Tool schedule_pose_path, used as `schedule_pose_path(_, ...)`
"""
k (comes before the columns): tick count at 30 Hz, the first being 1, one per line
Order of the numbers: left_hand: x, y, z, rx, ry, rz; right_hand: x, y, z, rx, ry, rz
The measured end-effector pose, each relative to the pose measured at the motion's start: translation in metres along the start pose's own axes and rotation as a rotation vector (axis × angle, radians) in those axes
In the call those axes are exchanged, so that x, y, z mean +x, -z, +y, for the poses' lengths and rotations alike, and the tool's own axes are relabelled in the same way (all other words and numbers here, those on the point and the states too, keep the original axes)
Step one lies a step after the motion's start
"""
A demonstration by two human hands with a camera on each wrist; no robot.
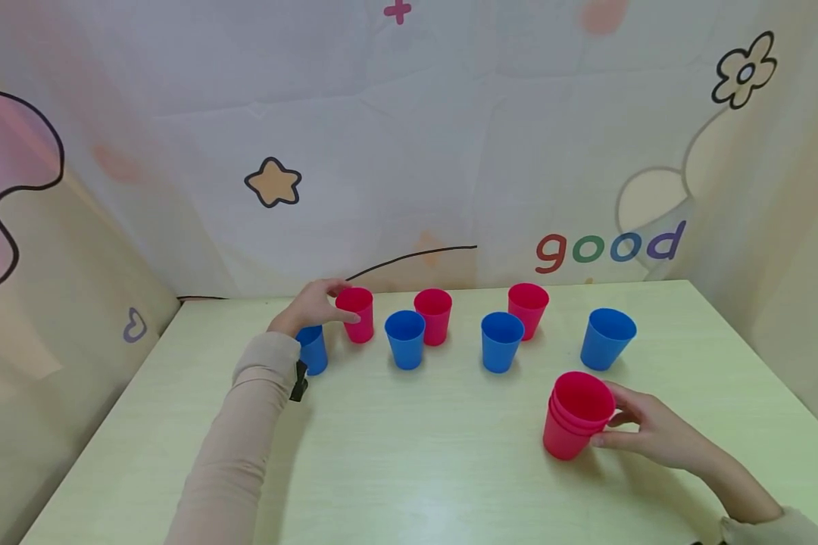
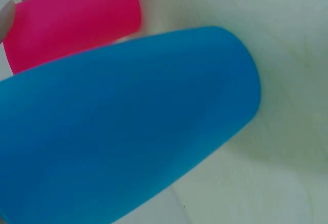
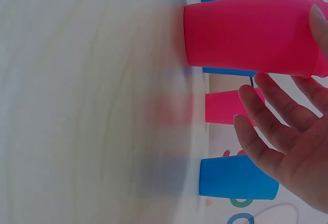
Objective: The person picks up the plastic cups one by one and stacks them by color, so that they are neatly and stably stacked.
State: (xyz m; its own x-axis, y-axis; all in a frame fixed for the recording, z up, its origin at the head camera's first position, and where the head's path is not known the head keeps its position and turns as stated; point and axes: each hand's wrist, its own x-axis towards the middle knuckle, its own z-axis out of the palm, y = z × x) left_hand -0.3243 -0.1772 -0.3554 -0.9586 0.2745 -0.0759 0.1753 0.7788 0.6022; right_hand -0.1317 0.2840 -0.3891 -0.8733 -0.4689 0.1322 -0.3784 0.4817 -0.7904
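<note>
One right hand (image 1: 657, 433) grips a stack of red cups (image 1: 574, 425) at front right; the left hand (image 1: 316, 306) grasps a single red cup (image 1: 357, 325) left of centre; two other red cups (image 1: 435, 324) and four blue cups (image 1: 406, 347) stand nearby on the pale table (image 1: 409, 469), before a printed curtain (image 1: 395, 159).

Bare counter (image 1: 409, 462) up the middle, left forearm (image 1: 228, 446) barring the left side, passage between the two middle blue cups (image 1: 405, 342), red cup (image 1: 436, 322) narrowing it behind, stacked red cups (image 1: 569, 435) before the rightmost blue cup (image 1: 607, 341)
</note>
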Motion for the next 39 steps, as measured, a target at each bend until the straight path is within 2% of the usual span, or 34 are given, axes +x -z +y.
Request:
schedule_pose_path(10, -0.004, 0.000, 0.004, -0.055, 0.001, 0.047, 0.000, 0.001, -0.002, 0.001, 0.001, -0.009)
schedule_pose_path(17, -0.008, -0.002, 0.007, -0.091, -0.006, 0.092, -0.001, 0.000, -0.002, 0.007, -0.037, -0.001)
schedule_pose_path(29, -0.015, -0.003, 0.012, -0.146, -0.023, 0.144, -0.001, -0.001, -0.001, 0.011, -0.019, 0.001)
schedule_pose_path(39, -0.024, 0.002, 0.018, -0.191, -0.086, 0.189, -0.001, -0.001, 0.000, 0.007, -0.044, -0.001)
